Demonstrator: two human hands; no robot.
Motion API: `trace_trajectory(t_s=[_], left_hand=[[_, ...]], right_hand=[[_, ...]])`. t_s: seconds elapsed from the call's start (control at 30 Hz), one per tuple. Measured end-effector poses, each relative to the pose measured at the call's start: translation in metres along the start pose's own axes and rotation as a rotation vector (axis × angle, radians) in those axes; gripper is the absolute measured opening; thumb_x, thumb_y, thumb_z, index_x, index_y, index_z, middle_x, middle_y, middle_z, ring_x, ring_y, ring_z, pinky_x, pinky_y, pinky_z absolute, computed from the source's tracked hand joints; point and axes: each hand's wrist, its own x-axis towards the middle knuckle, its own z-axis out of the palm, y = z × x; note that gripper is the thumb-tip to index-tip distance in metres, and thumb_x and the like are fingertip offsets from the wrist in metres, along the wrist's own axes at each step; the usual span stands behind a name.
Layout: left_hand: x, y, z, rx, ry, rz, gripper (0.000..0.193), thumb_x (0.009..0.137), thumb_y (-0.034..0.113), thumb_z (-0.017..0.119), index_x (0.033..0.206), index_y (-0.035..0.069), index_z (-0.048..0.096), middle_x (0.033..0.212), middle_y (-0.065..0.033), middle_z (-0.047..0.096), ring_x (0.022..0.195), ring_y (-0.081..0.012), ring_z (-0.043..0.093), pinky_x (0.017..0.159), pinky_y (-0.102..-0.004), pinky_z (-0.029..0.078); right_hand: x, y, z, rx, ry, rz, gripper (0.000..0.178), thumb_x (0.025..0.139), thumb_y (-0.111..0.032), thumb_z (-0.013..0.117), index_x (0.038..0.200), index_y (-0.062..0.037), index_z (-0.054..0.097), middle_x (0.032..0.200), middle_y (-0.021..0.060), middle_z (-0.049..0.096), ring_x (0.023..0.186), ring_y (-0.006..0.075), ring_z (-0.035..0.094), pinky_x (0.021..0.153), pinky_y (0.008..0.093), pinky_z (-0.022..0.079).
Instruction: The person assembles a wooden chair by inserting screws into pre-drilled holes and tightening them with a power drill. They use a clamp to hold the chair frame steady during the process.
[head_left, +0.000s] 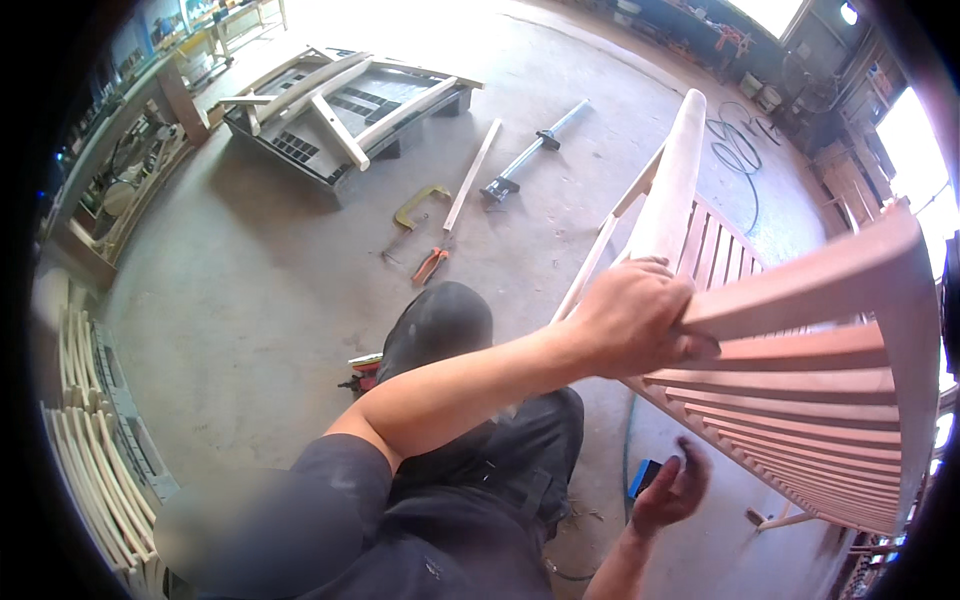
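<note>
Head view looks down past dark trousers to the right hand (672, 492), low under the slatted wooden chair frame (800, 400), fingers curled loosely with a blue object (645, 476) beside them; whether it grips anything I cannot tell. Higher, the left hand (632, 320) is clamped over a slat end. Slats look fitted already, though the frame's far side is cut off. Beyond, pliers (430, 264) and a bar clamp (530, 152) lie on the concrete floor (250, 280).

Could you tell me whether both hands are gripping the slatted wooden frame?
No: only the left hand grips the frame; the right hand is below it, apart from the wood.
</note>
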Motion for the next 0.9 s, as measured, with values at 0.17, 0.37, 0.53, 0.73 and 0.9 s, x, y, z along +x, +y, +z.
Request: trace_trajectory(t_s=[0.17, 0.37, 0.53, 0.73, 0.9], left_hand=[[-0.002, -0.038, -0.018, -0.219, -0.092, 0.160, 0.055, 0.089, 0.054, 0.064, 0.083, 0.000, 0.057, 0.075, -0.0211, 0.063, 0.084, -0.0386, 0.066, 0.094, -0.0442, 0.050], [-0.024, -0.281, -0.024, -1.112, 0.122, -0.519, 0.032, 0.105, 0.028, 0.054, 0.119, 0.000, 0.060, 0.104, -0.0121, 0.070, 0.101, -0.0217, 0.069, 0.093, -0.0362, 0.052], [-0.091, -0.553, 0.002, 0.158, -0.139, -1.181, 0.066, 0.089, 0.042, 0.072, 0.132, -0.004, 0.051, 0.121, -0.0237, 0.065, 0.118, -0.0380, 0.061, 0.102, -0.0450, 0.049], [-0.060, -0.678, 0.077, 0.548, -0.394, -1.168, 0.106, 0.082, 0.046, 0.080, 0.152, -0.009, 0.024, 0.147, -0.0246, 0.044, 0.137, -0.0365, 0.044, 0.114, -0.0422, 0.039], [-0.052, -0.745, 0.088, 0.564, -0.477, -1.155, 0.107, 0.077, 0.045, 0.084, 0.150, -0.009, 0.026, 0.143, -0.0224, 0.048, 0.132, -0.0363, 0.050, 0.107, -0.0435, 0.047]], right_hand=[[0.121, -0.111, 0.116, 0.206, 0.293, -0.320, 0.073, 0.093, -0.026, 0.057, 0.145, 0.0175, 0.031, 0.141, 0.0337, 0.047, 0.138, 0.0377, 0.045, 0.117, 0.0464, 0.033], [0.164, -0.107, 0.107, 0.205, 0.478, 0.032, 0.041, 0.099, -0.027, 0.059, 0.123, 0.0016, 0.043, 0.092, 0.0116, 0.057, 0.075, 0.0185, 0.056, 0.069, 0.0279, 0.049], [0.163, -0.097, 0.110, 0.314, 0.569, 0.057, 0.030, 0.089, -0.032, 0.054, 0.102, -0.0054, 0.058, 0.079, 0.0024, 0.046, 0.062, 0.0172, 0.047, 0.058, 0.0335, 0.042], [0.129, -0.098, 0.045, -0.568, 0.263, -0.218, 0.043, 0.099, -0.032, 0.053, 0.126, 0.0004, 0.043, 0.096, 0.0095, 0.056, 0.074, 0.0222, 0.059, 0.064, 0.0332, 0.053], [0.146, -0.123, 0.022, -0.299, -0.018, -0.070, 0.025, 0.104, -0.025, 0.048, 0.114, -0.0031, 0.053, 0.090, 0.0076, 0.061, 0.070, 0.0175, 0.059, 0.058, 0.0293, 0.052]])
